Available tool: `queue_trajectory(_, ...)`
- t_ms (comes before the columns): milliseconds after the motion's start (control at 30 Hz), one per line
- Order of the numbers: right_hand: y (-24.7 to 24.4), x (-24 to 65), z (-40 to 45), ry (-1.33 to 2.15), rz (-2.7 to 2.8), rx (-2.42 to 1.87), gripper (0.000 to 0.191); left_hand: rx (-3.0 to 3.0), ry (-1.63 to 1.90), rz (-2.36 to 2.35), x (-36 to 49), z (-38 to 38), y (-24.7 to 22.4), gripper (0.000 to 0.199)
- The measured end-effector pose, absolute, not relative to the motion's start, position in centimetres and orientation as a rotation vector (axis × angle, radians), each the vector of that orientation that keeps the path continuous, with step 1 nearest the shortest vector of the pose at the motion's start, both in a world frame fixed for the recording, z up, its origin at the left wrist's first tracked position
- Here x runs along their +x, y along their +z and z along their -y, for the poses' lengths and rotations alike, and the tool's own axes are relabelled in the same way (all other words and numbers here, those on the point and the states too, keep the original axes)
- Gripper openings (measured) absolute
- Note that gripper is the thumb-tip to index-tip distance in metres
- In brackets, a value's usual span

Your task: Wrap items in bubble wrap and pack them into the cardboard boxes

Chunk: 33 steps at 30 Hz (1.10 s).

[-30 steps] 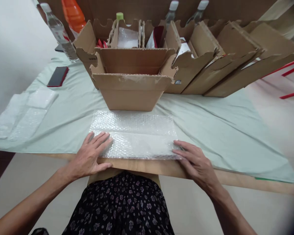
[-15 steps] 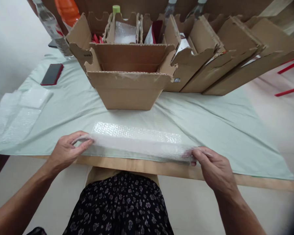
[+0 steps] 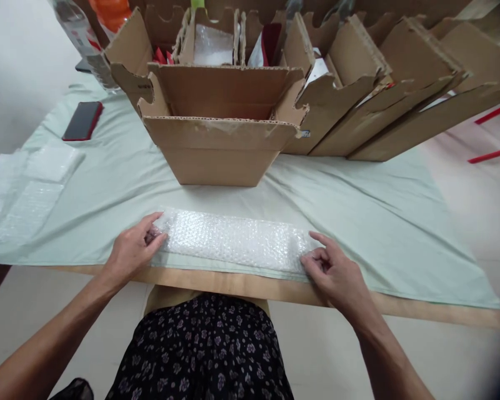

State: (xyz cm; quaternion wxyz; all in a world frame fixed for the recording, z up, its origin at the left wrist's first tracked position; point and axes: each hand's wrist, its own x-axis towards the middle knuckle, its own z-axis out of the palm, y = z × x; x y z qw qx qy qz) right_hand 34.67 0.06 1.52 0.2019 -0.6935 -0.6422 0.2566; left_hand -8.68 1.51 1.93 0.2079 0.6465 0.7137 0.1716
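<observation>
A long folded strip of clear bubble wrap [image 3: 233, 236] lies nearly flat on the pale green cloth [image 3: 337, 205], close to the table's front edge. At its left end is my left hand [image 3: 137, 244], thumb and forefinger on the end of the strip and the other fingers curled. My right hand [image 3: 333, 269] has hold of the right end, with the forefinger stretched along it and the thumb on the near corner. Directly beyond the strip stands an open cardboard box [image 3: 220, 150]; its floor is hidden from this angle.
More cardboard bins [image 3: 337, 111] stand in a row behind, some with packets inside. A phone [image 3: 82, 120] and folded bubble wrap sheets [image 3: 33, 183] lie on the left. Bottles [image 3: 81, 44] stand at the back left. Red bars [image 3: 494, 154] show at the right.
The raised layer of bubble wrap has come down flat over the layer beneath. My right hand has moved left and my left hand slightly right.
</observation>
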Motion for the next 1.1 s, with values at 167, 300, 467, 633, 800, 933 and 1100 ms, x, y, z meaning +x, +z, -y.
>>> queue_trajectory(167,1.4,35.4,-0.5,0.547,1.948,-2.026,0.061,2.047,0.455,-2.097,-9.3,-1.3,1.5,0.054)
queue_trajectory(300,1.2,35.8,-1.1,0.435,1.902,-2.084,0.069,2.092,0.38,-2.172,-10.1,-1.2,1.4,0.044)
queue_trajectory(467,1.2,34.2,-2.5,0.444,1.96,-2.103,0.057,2.088,0.303,-2.036,-9.7,-1.9,1.9,0.031)
queue_trajectory(633,2.9,33.2,-1.7,0.734,1.943,-1.933,0.06,2.018,0.406,-2.007,-9.5,-1.7,2.9,0.02)
queue_trajectory(800,4.2,32.9,3.2,0.887,2.009,-1.566,0.065,2.197,0.57,-2.079,-9.1,-3.1,3.6,0.013)
queue_trajectory(933,2.4,31.1,8.5,1.155,2.056,-1.281,0.055,2.565,0.71,-1.863,-6.8,-6.7,3.3,0.019)
queue_trajectory(1100,-1.0,27.4,13.5,1.293,1.955,-1.315,0.062,2.88,0.679,-1.568,-3.0,-11.1,2.3,0.023)
